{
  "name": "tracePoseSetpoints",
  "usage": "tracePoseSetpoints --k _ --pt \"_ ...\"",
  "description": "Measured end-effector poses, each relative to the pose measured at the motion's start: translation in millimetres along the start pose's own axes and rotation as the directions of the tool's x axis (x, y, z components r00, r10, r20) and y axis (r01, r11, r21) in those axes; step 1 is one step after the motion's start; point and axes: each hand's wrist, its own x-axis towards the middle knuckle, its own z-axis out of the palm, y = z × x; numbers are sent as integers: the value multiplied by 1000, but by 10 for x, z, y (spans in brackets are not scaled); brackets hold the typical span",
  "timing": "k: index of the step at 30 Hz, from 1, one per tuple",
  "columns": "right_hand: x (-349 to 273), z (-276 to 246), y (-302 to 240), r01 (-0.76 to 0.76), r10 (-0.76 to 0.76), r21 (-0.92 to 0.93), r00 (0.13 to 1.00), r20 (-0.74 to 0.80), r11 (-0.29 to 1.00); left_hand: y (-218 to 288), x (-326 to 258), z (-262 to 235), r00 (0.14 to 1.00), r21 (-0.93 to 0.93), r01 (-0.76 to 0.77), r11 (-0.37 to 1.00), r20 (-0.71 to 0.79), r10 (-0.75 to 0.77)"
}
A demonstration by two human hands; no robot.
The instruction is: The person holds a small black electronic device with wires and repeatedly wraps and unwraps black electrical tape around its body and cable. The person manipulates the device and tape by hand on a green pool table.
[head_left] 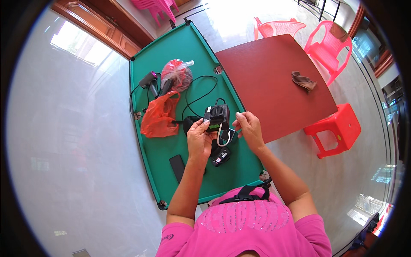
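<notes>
My left hand (200,139) grips a small black boxy device (217,112) with a round grille on top, held over the green table (231,171). A short white cable (219,140) hangs in a loop below the device and runs toward my right hand (250,128). The fingers of that hand are bent together at the cable's far end; its tip is hidden. Under my hands lies another small black device (220,156). A flat black phone-like slab (177,168) rests left of it, beside my left forearm.
An orange-red plastic bag (159,118), a hair dryer (148,80) and a clear bag with something red (177,73) lie farther off. A black cord (201,97) curls nearby. The brown table (274,77) at right bears a crumpled brown cloth (303,82). A red stool (342,128) stands beside it.
</notes>
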Motion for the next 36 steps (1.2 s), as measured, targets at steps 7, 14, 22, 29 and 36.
tracePoseSetpoints --k 7,14,22,29,36 --pt "92 96 -114 -545 412 207 788 458 812 32 -84 118 999 13 13 1000 -52 -12" --pt "47 150 44 -590 331 300 726 602 750 76 -133 -124 1000 40 11 999 -15 -10" --pt "113 93 138 -555 301 357 770 563 751 68 -254 -613 999 399 46 916 -24 -39" --pt "138 123 128 -614 358 382 749 557 691 -728 -510 -2455 922 914 388 -118 -385 49" --pt "130 128 59 -627 392 364 744 541 688 -1211 -622 -2504 917 944 323 -71 -294 270"
